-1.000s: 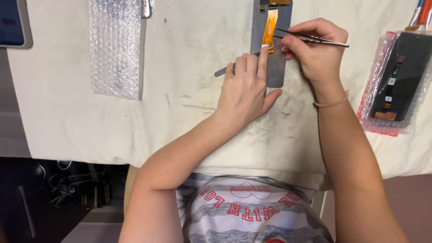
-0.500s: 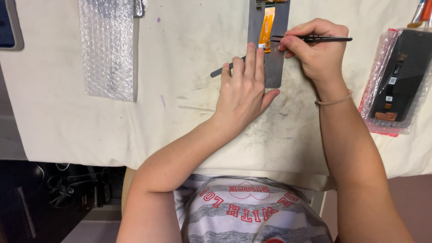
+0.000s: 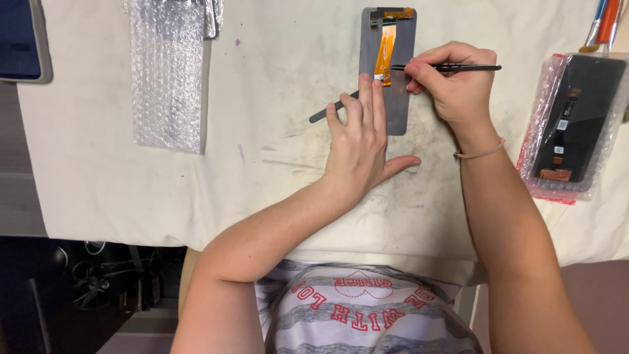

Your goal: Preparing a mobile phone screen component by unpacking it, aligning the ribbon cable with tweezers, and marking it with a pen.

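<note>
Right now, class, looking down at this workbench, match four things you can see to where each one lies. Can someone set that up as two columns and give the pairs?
Things:
1. grey phone screen panel with orange ribbon cable
2. thin black tweezers
3. clear bubble-wrap sheet
4. black screen part on pink bubble wrap

Places:
A. far right of the cloth
B. under the left hand
C. left part of the cloth
D. in the right hand

Pairs: 1-B, 2-D, 3-C, 4-A
</note>
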